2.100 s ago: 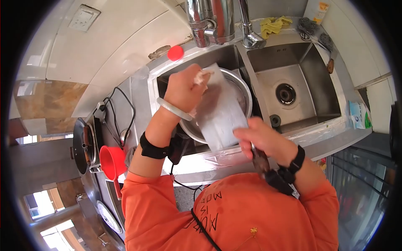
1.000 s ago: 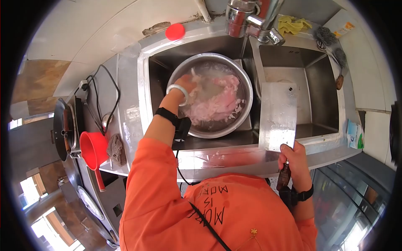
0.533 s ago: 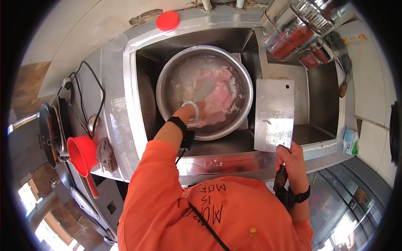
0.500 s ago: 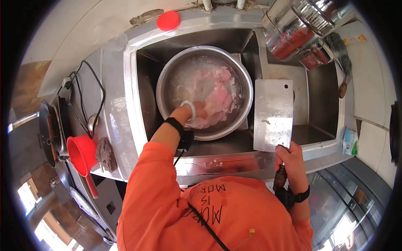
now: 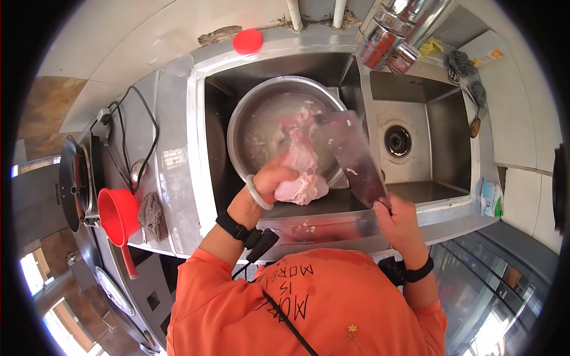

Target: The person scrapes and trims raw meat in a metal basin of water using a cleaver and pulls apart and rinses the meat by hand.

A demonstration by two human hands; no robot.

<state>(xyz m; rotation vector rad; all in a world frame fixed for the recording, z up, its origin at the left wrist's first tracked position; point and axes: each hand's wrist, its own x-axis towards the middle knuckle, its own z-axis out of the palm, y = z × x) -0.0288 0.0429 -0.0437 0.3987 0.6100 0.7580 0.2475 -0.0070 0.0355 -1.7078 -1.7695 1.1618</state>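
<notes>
Apparently bare-handed, with meat (image 5: 304, 155) clasped in the left hand (image 5: 274, 179) and a cleaver (image 5: 351, 155) in the right hand (image 5: 398, 221). Reading the clock from the middle of the bowl (image 5: 236, 127), see the meat lifted at six o'clock, just above or against the rim; cannot tell which. Gripped from seven o'clock, thumb on top, fingers mostly hidden beneath, perhaps because of slipperiness when wet. Held over the bowl, probably, for drips to fall back into the cloudy water. Clenched round the handle at four o'clock, with the blade slanting towards eleven, blurred and over the rim, likely to stay within reach of the meat yet away from the left fingers.

Set down in the left basin (image 5: 215, 142), presumably against spills. At three o'clock, beyond the divider, find the right basin (image 5: 454, 127) with its drain (image 5: 398, 140). Between one and two, note the tap (image 5: 399, 31), jutting over that divider and limiting any high lift. Also in the way: rim under the meat, blade hiding part of the right side. Around, notice a red lid (image 5: 247, 41) at eleven, a cable (image 5: 156, 121) at nine, a red dipper (image 5: 119, 213) and grey cloth (image 5: 152, 216) at eight, scourers (image 5: 460, 63) at two.
</notes>
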